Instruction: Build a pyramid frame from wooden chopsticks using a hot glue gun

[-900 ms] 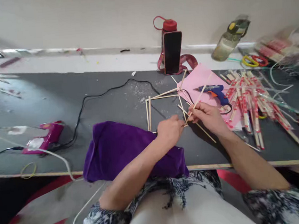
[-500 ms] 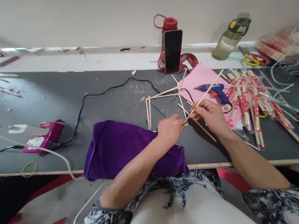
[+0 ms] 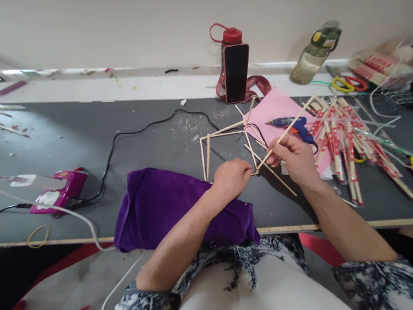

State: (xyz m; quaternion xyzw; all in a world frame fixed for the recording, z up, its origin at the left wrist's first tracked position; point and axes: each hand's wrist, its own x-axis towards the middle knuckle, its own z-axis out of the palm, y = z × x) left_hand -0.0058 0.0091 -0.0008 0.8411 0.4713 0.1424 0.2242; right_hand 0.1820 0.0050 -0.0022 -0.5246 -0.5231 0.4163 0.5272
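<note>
A frame of thin wooden sticks (image 3: 222,134) rests on the grey table, with some sticks crossing at its right side. My left hand (image 3: 231,178) is closed at the frame's near edge, its fingertips by the lower right corner; what they grip is too small to make out. Between the thumb and fingers of my right hand (image 3: 291,157) is a loose wooden stick (image 3: 297,119), slanting up to the right, its lower end near that corner. A blue glue gun (image 3: 294,125) lies on pink paper (image 3: 265,109) beyond my right hand.
Purple cloth (image 3: 170,201) lies under my left forearm. Stick bundles in red-and-white wrappers (image 3: 350,147) spread at the right. A phone (image 3: 237,72) leans on a red-capped bottle (image 3: 232,36). Behind are a green bottle (image 3: 311,56) and scissors (image 3: 345,84). A black cable (image 3: 146,125) crosses the table.
My right hand has shifted slightly right with the stick, whose lower end has moved away from my left fingertips. My left hand has moved slightly left.
</note>
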